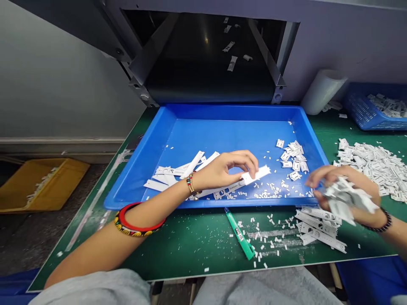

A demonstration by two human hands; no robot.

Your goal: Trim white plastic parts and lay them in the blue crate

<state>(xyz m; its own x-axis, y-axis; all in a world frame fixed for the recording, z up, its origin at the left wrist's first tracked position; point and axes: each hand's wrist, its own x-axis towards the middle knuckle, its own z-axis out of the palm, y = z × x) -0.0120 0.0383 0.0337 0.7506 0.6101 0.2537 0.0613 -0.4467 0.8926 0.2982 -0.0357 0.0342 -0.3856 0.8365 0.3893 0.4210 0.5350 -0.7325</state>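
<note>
My left hand (237,167) reaches over the front of a blue tray (203,112), its thumb and fingers closed on a white plastic strip (257,174). Longer white strips (168,176) lie in the tray to the left of that hand. Over the tray's right front corner, my right hand (349,186) is closed around a bunch of small white plastic pieces (346,201), blurred by motion. Several similar small pieces (295,156) rest in the tray's right part. A stack of white strips (321,226) lies on the green table below my right hand.
A green cutter-like tool (240,235) lies among tiny white scraps at the table's front. On the right are a pile of white pieces (375,165), a plastic roll (322,91) and a blue basket (375,114). Behind the tray, a dark conveyor belt (203,63) carries pieces. A yellow bin (70,182) stands left.
</note>
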